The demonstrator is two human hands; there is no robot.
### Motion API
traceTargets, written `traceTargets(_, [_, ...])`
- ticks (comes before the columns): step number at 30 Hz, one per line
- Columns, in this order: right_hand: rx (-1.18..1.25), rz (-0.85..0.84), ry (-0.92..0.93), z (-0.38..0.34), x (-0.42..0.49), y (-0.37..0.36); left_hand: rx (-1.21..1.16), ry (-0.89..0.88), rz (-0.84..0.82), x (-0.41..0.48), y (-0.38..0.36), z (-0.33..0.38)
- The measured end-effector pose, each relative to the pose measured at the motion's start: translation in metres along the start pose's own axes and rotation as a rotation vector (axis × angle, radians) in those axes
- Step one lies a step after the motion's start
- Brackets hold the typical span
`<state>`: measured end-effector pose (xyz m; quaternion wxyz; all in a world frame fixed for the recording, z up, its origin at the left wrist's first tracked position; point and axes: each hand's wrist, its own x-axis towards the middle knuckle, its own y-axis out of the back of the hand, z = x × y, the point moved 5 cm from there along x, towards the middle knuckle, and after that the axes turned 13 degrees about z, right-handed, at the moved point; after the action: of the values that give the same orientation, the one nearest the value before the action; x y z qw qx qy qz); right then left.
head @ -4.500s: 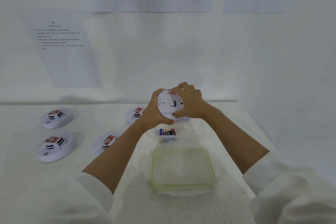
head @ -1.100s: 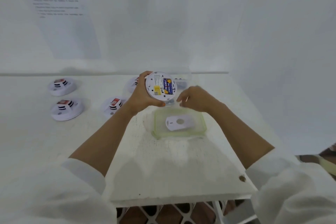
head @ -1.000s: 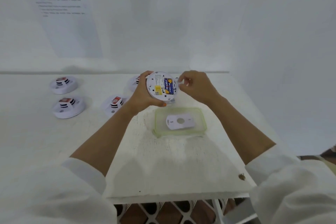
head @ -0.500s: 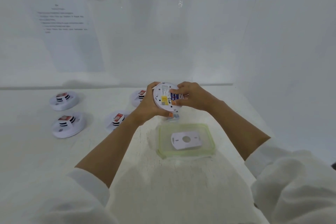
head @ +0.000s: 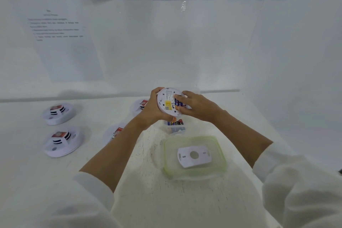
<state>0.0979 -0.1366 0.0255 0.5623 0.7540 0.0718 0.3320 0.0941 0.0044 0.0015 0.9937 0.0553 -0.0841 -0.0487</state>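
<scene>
Gripping with my left hand (head: 152,112) the smoke detector (head: 166,101), I hold it raised above the bench (head: 144,196), back toward me, while my right hand (head: 199,107) presses flat fingers on the batteries (head: 179,103) in their bay. Next, I judge, they need seating flush, then the cover plate (head: 193,156) comes off the green-rimmed lid (head: 222,155)

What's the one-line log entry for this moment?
left hand: grips smoke detector, back toward camera | right hand: presses batteries in it | cover plate: lies in green-rimmed tray | phase: battery fitting, likely
</scene>
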Motion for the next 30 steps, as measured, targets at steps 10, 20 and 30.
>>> traceTargets(10, [-0.087, 0.050, 0.088, 0.008, 0.007, 0.000, 0.013, 0.002, 0.050, 0.004, -0.004, 0.003])
traceTargets(20, [-0.124, 0.016, 0.139, 0.013, 0.004, -0.010, 0.008, 0.032, 0.054, 0.006, -0.009, 0.000])
traceTargets(30, [0.021, -0.057, -0.089, 0.017, -0.002, -0.008, 0.018, 0.016, 0.034, 0.016, -0.013, -0.004])
